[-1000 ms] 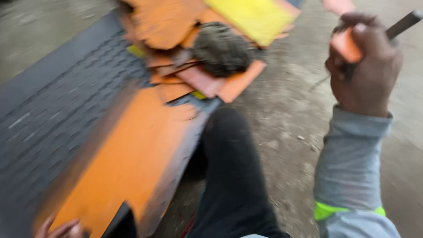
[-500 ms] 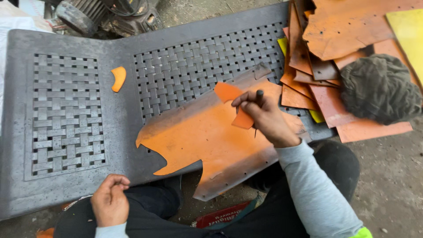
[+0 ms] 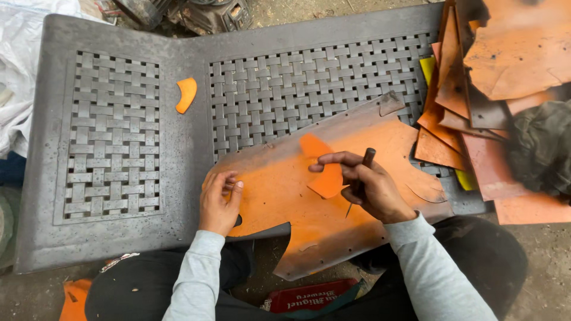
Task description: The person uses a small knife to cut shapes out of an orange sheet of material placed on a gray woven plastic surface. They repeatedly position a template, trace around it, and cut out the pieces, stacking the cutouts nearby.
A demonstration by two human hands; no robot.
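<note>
Counting: two hands on one large orange sheet (image 3: 279,196) across your lap and the bench (image 3: 178,178). Your left hand (image 3: 219,202) presses it, fingers loose; your right hand (image 3: 364,187) grips one awl (image 3: 360,176) and one orange cutout (image 3: 326,173). One crescent scrap (image 3: 187,94) lies apart.

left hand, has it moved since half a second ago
Yes. The left hand went from the near edge of the grey woven-pattern panel up onto the big orange sheet, pressing its left end.
</note>
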